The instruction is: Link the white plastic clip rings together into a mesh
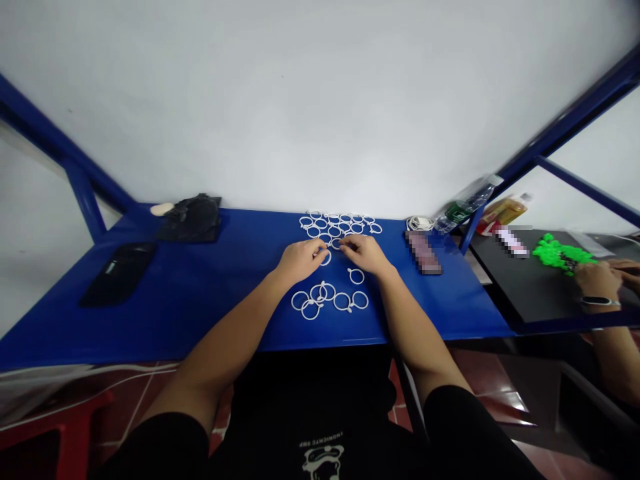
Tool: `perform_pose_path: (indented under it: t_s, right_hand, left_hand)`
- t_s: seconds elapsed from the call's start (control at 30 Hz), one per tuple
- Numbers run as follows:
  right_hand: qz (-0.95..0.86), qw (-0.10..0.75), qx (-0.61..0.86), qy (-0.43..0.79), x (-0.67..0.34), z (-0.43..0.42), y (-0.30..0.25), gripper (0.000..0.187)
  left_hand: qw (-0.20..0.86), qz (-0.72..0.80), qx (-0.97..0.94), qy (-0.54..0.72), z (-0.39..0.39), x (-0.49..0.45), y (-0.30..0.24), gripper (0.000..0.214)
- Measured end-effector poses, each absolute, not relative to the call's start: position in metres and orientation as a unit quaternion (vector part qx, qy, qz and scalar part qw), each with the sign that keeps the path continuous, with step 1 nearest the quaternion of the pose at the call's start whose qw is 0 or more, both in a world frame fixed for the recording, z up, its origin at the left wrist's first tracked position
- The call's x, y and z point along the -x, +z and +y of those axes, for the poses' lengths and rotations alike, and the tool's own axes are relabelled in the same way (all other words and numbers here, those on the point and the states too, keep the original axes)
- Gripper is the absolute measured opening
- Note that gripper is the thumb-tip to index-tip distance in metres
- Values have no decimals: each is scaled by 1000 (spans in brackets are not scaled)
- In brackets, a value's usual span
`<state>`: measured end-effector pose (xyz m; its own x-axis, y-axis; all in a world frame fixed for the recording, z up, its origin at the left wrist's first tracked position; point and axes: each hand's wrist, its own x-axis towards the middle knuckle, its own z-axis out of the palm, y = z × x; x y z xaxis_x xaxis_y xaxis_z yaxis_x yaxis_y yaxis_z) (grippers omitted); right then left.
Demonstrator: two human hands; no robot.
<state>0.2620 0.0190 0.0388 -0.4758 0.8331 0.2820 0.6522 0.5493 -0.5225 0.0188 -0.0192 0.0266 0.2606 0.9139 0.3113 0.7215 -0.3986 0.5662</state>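
White rings, each with a small tab, lie on the blue table in two groups. The far group [334, 230] forms loose rows near the wall. In the near group, several rings [342, 302] lie scattered, some overlapping, with a single ring [357, 276] just beyond them. My left hand [300, 260] pinches the edge of a white ring [325, 258] at the front of the far group. Close beside it, my right hand [367, 253] has thumb and finger closed on another white ring [337, 244]. The fingertips partly cover both rings.
On the left lie a dark pouch [118, 273], a black plastic bag [197, 217] and a pale round object [162, 209]. A phone-like object [424, 253], coiled white cable [420, 223] and bottle [465, 205] are right. Another person's hands [597, 280] work by green pieces [557, 253].
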Motion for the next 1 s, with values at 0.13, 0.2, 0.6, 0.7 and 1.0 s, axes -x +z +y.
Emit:
perform_pose_path:
  t_s: [0.13, 0.2, 0.6, 0.7, 1.0]
  right_hand:
    - [-785, 278, 537, 135, -275, 32, 29, 29]
    - [-749, 292, 580, 135, -286, 41, 22, 34]
    - [-749, 433, 476, 159, -264, 23, 32, 32]
    - [-828, 366, 382, 187, -243, 7, 35, 33]
    - [-861, 312, 334, 222, -229, 2, 24, 27]
  left_hand:
    - [160, 524, -780, 304, -19, -19, 24, 15]
    - [163, 521, -784, 295, -18, -20, 23, 16]
    - [150, 503, -790, 318, -15, -19, 19, 22]
    - [134, 500, -787, 335, -15, -18, 19, 20]
    - [150, 518, -756, 371, -13, -16, 12, 26]
